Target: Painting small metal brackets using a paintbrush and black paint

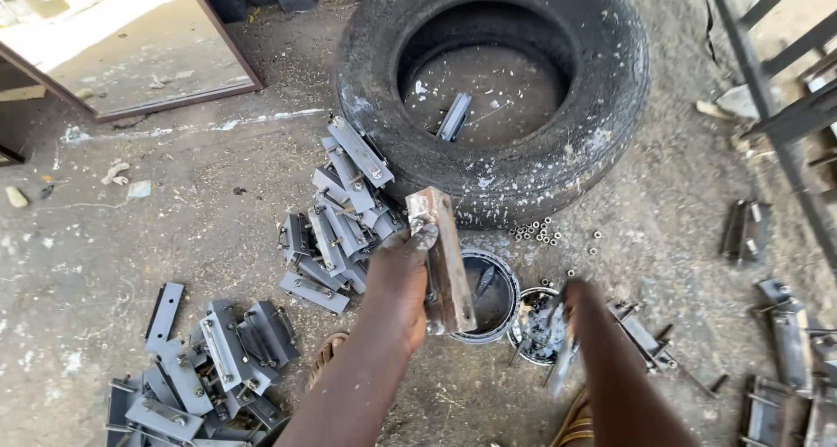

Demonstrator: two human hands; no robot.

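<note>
My left hand (pixel 401 277) grips a rusty metal bracket (pixel 445 255) and holds it upright above the ground. My right hand (pixel 582 312) is blurred and holds a thin paintbrush (pixel 558 360) beside a small paint can (pixel 536 329). A round lid or tin with dark paint (pixel 488 294) lies just behind the bracket. A heap of grey painted brackets (pixel 340 216) leans against the tyre to the left of my left hand.
A large worn tyre (pixel 497 89) lies flat ahead, with one bracket inside it. Another pile of grey brackets (pixel 200 364) sits at the lower left. Loose nuts (pixel 540 233) lie near the tyre. More metal parts (pixel 785 325) are on the right. A metal frame (pixel 776 81) stands at the upper right.
</note>
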